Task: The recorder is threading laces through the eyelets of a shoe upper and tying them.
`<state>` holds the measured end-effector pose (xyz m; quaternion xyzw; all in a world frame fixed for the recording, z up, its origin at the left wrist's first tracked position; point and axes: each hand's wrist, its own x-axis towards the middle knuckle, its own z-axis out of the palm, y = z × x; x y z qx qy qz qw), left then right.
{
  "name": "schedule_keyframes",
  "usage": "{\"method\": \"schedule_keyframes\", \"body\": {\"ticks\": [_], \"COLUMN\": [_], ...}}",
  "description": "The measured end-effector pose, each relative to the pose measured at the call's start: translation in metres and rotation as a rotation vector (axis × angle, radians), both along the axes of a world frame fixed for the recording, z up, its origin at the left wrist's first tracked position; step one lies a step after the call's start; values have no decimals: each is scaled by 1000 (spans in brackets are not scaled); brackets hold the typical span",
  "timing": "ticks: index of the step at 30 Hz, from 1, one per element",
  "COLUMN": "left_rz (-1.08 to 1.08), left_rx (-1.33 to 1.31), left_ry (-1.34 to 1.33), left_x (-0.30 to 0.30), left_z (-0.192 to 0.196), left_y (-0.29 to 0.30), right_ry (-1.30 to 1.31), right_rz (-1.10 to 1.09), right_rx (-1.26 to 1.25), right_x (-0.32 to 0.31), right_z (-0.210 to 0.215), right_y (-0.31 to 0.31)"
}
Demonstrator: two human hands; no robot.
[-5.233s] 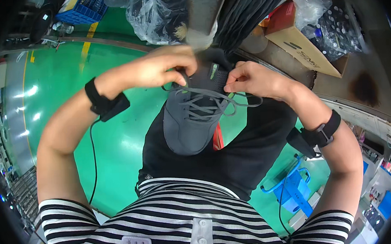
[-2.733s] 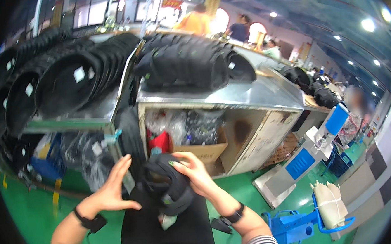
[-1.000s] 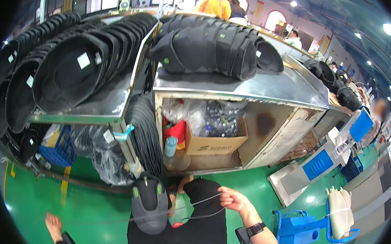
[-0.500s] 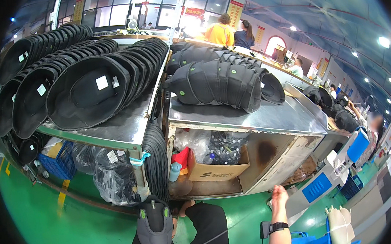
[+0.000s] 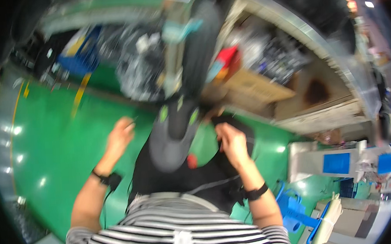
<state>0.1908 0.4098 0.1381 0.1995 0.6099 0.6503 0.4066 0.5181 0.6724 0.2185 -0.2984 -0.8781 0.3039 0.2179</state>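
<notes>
A dark grey and black padded piece (image 5: 172,144) with two green tabs lies on my lap, over black trousers. To the left of it, above the floor, is my left hand (image 5: 121,135), its fingers curled in; a thin dark bit shows at the fingertips, too blurred to name. My right hand (image 5: 232,142) is over my right thigh, to the right of the padded piece and apart from it. Its fingers are bent together, and whatever they hold cannot be made out. Both wrists carry black bands with small dark units and cables.
Ahead stand a metal bench with clear bags (image 5: 141,64) under it and a cabinet holding an open cardboard box (image 5: 259,86). A blue crate (image 5: 80,55) is at far left. On the right are a blue-framed stool (image 5: 297,212) and a grey machine with blue panels (image 5: 336,163).
The view has tipped down toward my lap. My right hand has come in from the right, over my thigh. My left hand, before only at the lower left edge, has risen beside the padded piece.
</notes>
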Motion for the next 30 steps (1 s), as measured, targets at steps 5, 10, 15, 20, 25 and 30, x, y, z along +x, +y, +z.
{"method": "schedule_keyframes", "body": {"ticks": [5, 10, 15, 20, 25, 30], "left_rz": [-194, -204, -137, -213, -216, -272], "left_rx": [-145, -302, -241, -402, -319, -467], "left_ry": [755, 518, 587, 639, 1375, 1255], "left_x": [98, 103, 104, 100, 99, 101], "left_z": [76, 89, 82, 88, 90, 85], "left_y": [55, 59, 58, 54, 62, 77], "right_ry": [92, 130, -129, -191, -138, -90], "right_rz": [-99, -205, -150, 25, 290, 371], "right_rx": [-838, -927, -674, -235, 112, 121], "right_x": [-41, -52, -57, -68, -68, -64], "right_z": [-7, -26, -30, -27, -26, -31], "right_y": [-64, -70, -62, -63, -58, -47]}}
